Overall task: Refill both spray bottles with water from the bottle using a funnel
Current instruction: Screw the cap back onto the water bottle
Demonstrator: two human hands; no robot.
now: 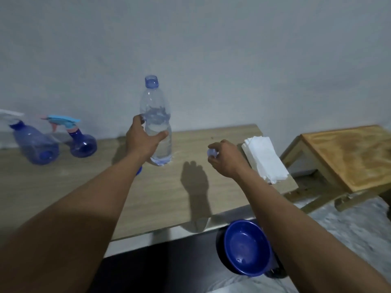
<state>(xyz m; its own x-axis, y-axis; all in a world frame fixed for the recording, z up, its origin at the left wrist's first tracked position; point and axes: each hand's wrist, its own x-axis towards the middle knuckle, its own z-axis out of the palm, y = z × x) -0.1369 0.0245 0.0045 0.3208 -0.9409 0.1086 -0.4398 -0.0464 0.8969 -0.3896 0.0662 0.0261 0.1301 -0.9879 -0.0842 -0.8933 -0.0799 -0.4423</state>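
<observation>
Head view, near to far. One blue bowl (pixel 245 248), tilted, below the table's (pixel 84 197) near edge at the right, partly hidden by the right forearm. One small blue item (pixel 138 170) showing under the left forearm; too hidden to identify. One right hand (pixel 226 159), above the table toward its right edge, fingers curled closed around one small pale-blue cap (pixel 212 152). One stack of white paper napkins (pixel 264 158) just beside that hand, at the table's right edge. One left hand (pixel 143 140) wrapped around the middle of one clear water bottle (pixel 157 123), upright, uncapped, partly full, base on the table. Two blue spray bottles at the far left corner: one (pixel 33 145) with white trigger head, one (pixel 81 142) with light-blue trigger head. One wooden stool (pixel 347 157) beyond the right edge.
</observation>
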